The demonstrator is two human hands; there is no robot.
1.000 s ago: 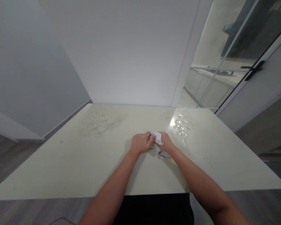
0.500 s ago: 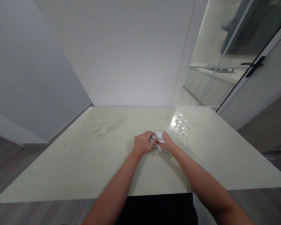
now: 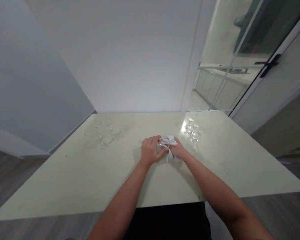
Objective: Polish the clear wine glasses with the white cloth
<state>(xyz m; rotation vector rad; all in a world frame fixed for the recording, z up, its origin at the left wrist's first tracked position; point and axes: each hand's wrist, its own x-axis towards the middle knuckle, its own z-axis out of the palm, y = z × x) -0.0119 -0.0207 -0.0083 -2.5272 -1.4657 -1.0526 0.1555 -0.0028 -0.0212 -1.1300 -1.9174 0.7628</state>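
Note:
Near the middle of the table, my left hand (image 3: 150, 150) is closed around a clear glass (image 3: 161, 144), most of which its fingers hide. A faint clear rim shows just left of that hand. My right hand (image 3: 179, 149) grips a white cloth (image 3: 168, 140), bunched against the right end of the glass. One end of the cloth hangs below the fingers. The two hands are close together, with the cloth between them.
Several clear stemmed glasses (image 3: 101, 136) stand at the back left of the pale table (image 3: 90, 186). Another group of clear stemmed glasses (image 3: 193, 130) is at the back right, beside a bright reflection. A white wall (image 3: 130, 66) rises behind; a glass door (image 3: 230, 73) is at right.
The cloth has shifted and bunched higher over the glass, and the right hand has turned slightly with it. The left hand keeps its hold. The view has tilted a little.

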